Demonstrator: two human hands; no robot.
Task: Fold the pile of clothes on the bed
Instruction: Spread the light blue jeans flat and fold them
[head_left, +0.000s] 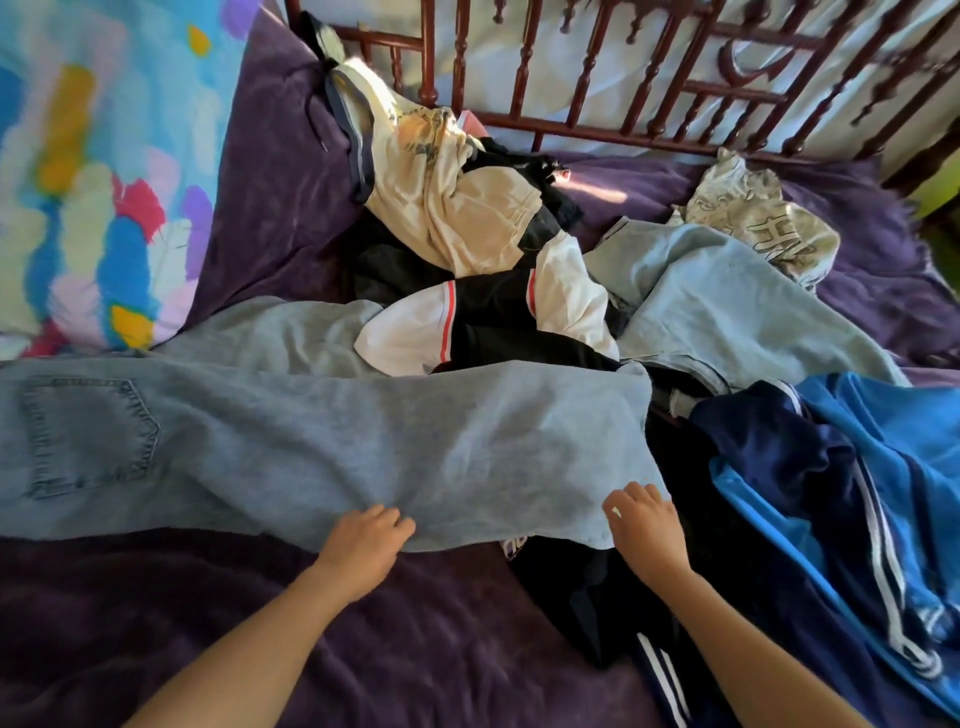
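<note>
A pair of light blue jeans (311, 431) is spread across the purple blanket (208, 623), its back pocket seen far to the left and one leg stretched out to the right. The near edge of that leg is grasped by both hands. The left hand (369, 540) is curled onto the edge partway along the leg, and the denim is puckered towards it. The right hand (647, 525) is closed over the corner at the hem, its fingers bent on top of the cloth; its thumb is hidden. The jeans thus lie just beyond and between the two hands, with most of the fabric away to the left of the left hand.

Behind the jeans the pile of clothes (467, 249) is heaped: a cream shirt (447, 208) on top, a black and white garment (519, 312) beneath it. A black garment (597, 597) is seen under the hem and the right wrist. A blue striped jacket (857, 493) is lying to the right. A dark wooden rail (623, 78) is seen at the far side, and a brightly coloured pillow (78, 182) at the left.
</note>
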